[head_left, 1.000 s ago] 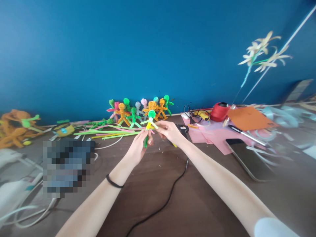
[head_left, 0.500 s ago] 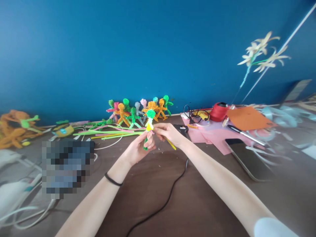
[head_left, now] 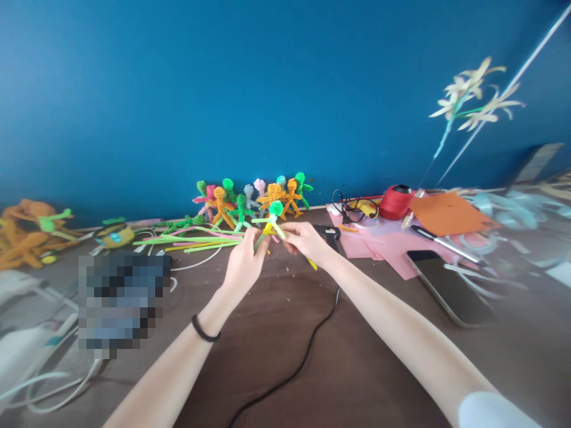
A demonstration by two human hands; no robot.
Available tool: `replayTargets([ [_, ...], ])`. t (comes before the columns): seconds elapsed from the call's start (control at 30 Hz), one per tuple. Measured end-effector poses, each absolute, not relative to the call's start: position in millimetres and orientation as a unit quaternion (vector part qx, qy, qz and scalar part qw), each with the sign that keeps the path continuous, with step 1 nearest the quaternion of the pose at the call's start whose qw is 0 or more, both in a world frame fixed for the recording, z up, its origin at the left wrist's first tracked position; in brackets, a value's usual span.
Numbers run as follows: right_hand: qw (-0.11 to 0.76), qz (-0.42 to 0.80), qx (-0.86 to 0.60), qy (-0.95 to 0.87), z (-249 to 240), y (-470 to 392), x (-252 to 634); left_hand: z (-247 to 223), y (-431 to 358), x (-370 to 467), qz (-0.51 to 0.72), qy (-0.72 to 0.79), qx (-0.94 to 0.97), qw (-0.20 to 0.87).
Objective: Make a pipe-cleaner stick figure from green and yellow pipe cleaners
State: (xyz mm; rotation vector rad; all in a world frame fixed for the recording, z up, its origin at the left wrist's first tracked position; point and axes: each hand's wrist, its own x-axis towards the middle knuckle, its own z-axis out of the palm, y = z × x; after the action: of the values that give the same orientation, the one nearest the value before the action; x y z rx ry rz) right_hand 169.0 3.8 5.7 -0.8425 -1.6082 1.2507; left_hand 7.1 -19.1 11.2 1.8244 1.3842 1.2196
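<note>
Between my hands is a small pipe-cleaner figure (head_left: 276,209) with a green head, pale green limbs and a yellow wrap at its middle. My left hand (head_left: 243,261) is closed on its lower part, thumb and fingers pinching near the yellow. My right hand (head_left: 307,245) pinches a yellow pipe cleaner (head_left: 312,263), whose end sticks out below the fingers; its fingertips lie close against the figure. Behind my left hand, loose green, pink and yellow pipe cleaners (head_left: 191,241) lie on the table. Finished-looking figures (head_left: 241,208) in several colours stand along the wall.
A blurred-out dark device (head_left: 125,303) with white cables lies at left. At right are a phone (head_left: 446,288), a pen (head_left: 446,245), orange paper (head_left: 450,217), pink sheets (head_left: 392,252) and a red spool (head_left: 396,202). A black cord (head_left: 307,356) crosses the table in front.
My left hand has turned over, its back now showing, and regripped the figure's lower part. The figure has tilted, and its pale limbs now show spread out. My right hand has barely moved.
</note>
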Motion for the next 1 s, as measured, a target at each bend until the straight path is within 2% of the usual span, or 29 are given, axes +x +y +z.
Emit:
replayTargets([
  [0.17,0.438,0.483,-0.36,-0.667,5.4,2.6,169.2,9.8,-18.8,5.6,0.458,0.509,0.721,0.103],
  [0.33,0.434,0.479,-0.351,-0.678,6.5,2.1,168.1,12.0,-20.1,6.5,0.426,0.52,0.735,0.082],
  [0.6,0.45,0.491,-0.371,-0.647,6.4,2.9,164.3,18.8,-20.3,9.2,0.457,0.521,0.672,0.26],
  [0.8,0.456,0.482,-0.366,-0.653,3.5,5.8,167.2,16.2,-17.0,12.5,0.537,0.442,0.563,0.446],
  [1.0,0.463,0.498,-0.36,-0.638,4.6,5.0,166.6,15.1,-14.7,13.2,0.507,0.343,0.444,0.654],
])
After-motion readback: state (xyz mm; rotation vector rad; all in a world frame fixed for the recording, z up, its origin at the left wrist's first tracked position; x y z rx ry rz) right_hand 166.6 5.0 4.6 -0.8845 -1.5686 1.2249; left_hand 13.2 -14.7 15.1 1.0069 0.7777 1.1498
